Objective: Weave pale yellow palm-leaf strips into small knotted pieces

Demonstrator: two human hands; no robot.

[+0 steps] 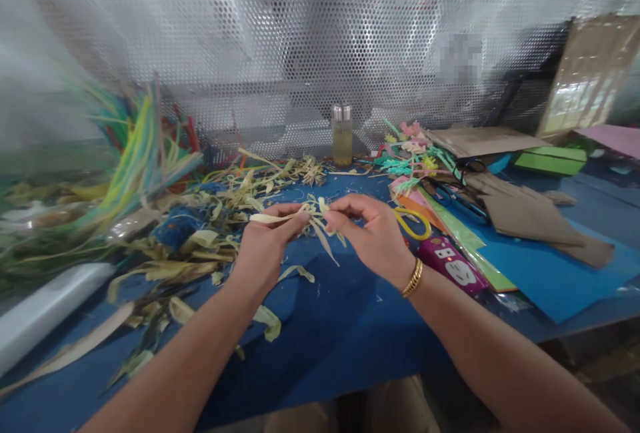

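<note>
Pale dried leaf strips (323, 241), which look like corn husk, are pinched between my two hands over the middle of the blue table. My left hand (270, 239) has thumb and fingers closed on them, and one strip end sticks out leftward across the fingers. My right hand (373, 236), with a gold bracelet (413, 278) at the wrist, pinches a small curled piece at the right side of the bundle. Thin ends hang down between the hands. Loose husk scraps (269, 321) lie on the table below my left hand.
Husk pieces (195, 266) and colourful strips (135, 139) heap up at left, by a white bar (55, 313). A lidded bottle (342, 136) stands before the perforated metal screen (240, 39). At right are a purple power strip (453, 265), yellow-handled scissors (415, 223), blue paper (540, 273) and cardboard (525, 213).
</note>
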